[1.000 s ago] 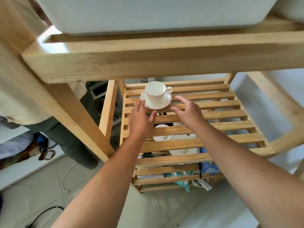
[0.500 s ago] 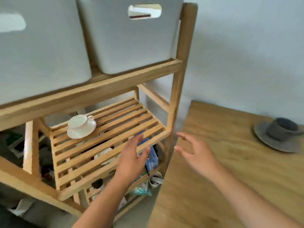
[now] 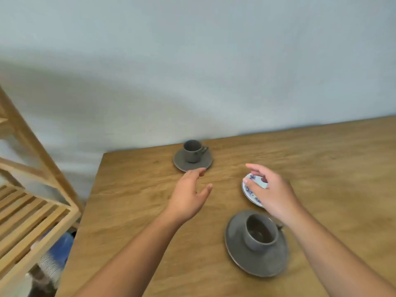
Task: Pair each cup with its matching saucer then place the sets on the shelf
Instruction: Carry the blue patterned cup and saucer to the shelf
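Observation:
On the wooden table (image 3: 132,211) a small grey cup (image 3: 192,150) stands on a grey saucer (image 3: 182,162) near the far edge. A larger grey cup (image 3: 260,231) sits on its grey saucer (image 3: 256,260) close to me. Between them lies a white saucer with blue flowers (image 3: 248,190), mostly hidden by my right hand (image 3: 272,194), which hovers over it with fingers apart. My left hand (image 3: 189,195) is open above the table, fingertips close to the far grey saucer. Neither hand holds anything.
The slatted wooden shelf (image 3: 32,224) stands at the left, its frame rising along the left edge. Blue and white items (image 3: 57,251) lie under it on the floor. A pale wall backs the table.
My view swung right from the shelf, where the white cup and saucer stayed, to the table. Both hands moved over the tabletop, the right one above the blue-flowered saucer.

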A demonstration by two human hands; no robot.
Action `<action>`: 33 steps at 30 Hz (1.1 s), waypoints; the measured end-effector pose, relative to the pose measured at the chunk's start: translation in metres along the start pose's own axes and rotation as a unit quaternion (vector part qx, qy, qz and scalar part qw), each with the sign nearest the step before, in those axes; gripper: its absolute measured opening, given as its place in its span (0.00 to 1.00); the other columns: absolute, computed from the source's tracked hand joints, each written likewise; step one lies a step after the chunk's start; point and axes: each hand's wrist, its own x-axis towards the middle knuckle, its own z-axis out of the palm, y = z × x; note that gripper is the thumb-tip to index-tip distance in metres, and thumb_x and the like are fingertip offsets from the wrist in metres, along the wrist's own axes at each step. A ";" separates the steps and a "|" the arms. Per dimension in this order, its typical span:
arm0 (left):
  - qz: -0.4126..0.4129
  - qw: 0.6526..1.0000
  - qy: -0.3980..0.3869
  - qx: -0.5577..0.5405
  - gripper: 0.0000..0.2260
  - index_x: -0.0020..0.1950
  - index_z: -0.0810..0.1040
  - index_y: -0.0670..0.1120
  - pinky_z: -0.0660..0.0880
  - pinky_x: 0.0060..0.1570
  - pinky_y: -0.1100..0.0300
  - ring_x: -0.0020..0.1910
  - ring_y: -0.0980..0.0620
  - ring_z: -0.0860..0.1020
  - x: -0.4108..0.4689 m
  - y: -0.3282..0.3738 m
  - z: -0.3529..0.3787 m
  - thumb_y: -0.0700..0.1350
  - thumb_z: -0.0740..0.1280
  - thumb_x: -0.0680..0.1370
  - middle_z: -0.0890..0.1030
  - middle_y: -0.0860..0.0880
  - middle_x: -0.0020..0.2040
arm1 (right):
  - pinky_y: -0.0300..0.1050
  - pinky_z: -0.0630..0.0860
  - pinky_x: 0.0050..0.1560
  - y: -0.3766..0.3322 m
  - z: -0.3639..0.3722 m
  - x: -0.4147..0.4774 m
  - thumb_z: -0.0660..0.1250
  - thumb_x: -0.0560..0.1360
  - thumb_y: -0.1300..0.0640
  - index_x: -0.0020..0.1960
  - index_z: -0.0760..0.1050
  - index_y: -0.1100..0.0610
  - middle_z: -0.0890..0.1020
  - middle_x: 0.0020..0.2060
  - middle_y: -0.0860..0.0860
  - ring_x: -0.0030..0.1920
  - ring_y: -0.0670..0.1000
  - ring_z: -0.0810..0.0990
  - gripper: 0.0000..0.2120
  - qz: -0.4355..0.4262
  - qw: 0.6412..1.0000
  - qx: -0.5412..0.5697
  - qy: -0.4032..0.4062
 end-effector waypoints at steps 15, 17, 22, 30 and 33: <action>-0.251 0.940 -0.167 -0.160 0.15 0.64 0.72 0.41 0.75 0.41 0.61 0.39 0.53 0.78 0.110 0.024 0.143 0.43 0.65 0.78 0.79 0.48 0.44 | 0.48 0.80 0.40 0.188 -0.062 0.084 0.65 0.75 0.59 0.57 0.77 0.62 0.82 0.43 0.54 0.40 0.53 0.81 0.12 0.216 0.973 0.084 0.018; -0.265 0.933 -0.164 -0.178 0.12 0.62 0.73 0.41 0.76 0.37 0.63 0.34 0.55 0.77 0.112 0.021 0.147 0.41 0.65 0.78 0.79 0.49 0.41 | 0.42 0.77 0.28 0.193 -0.057 0.089 0.65 0.75 0.60 0.56 0.75 0.60 0.81 0.39 0.54 0.32 0.52 0.80 0.10 0.232 0.967 0.107 -0.011; -0.262 0.937 -0.152 -0.173 0.08 0.55 0.76 0.43 0.79 0.32 0.65 0.34 0.55 0.77 0.115 0.020 0.154 0.38 0.67 0.77 0.79 0.48 0.38 | 0.38 0.76 0.23 0.196 -0.048 0.096 0.65 0.75 0.62 0.53 0.76 0.61 0.80 0.40 0.56 0.28 0.51 0.78 0.07 0.230 0.965 0.122 -0.040; -0.246 0.939 -0.102 -0.217 0.06 0.54 0.77 0.40 0.78 0.28 0.68 0.31 0.55 0.77 0.109 0.021 0.138 0.36 0.65 0.77 0.79 0.46 0.38 | 0.39 0.75 0.22 0.174 -0.051 0.108 0.65 0.75 0.64 0.52 0.76 0.62 0.80 0.37 0.55 0.27 0.52 0.77 0.06 0.189 0.973 0.122 -0.053; -0.234 0.941 -0.064 -0.234 0.05 0.51 0.78 0.40 0.77 0.27 0.68 0.24 0.58 0.77 0.101 0.022 0.113 0.35 0.66 0.77 0.80 0.45 0.36 | 0.41 0.75 0.24 0.151 -0.049 0.116 0.65 0.75 0.63 0.52 0.76 0.61 0.81 0.37 0.55 0.27 0.53 0.77 0.07 0.157 0.978 0.116 -0.071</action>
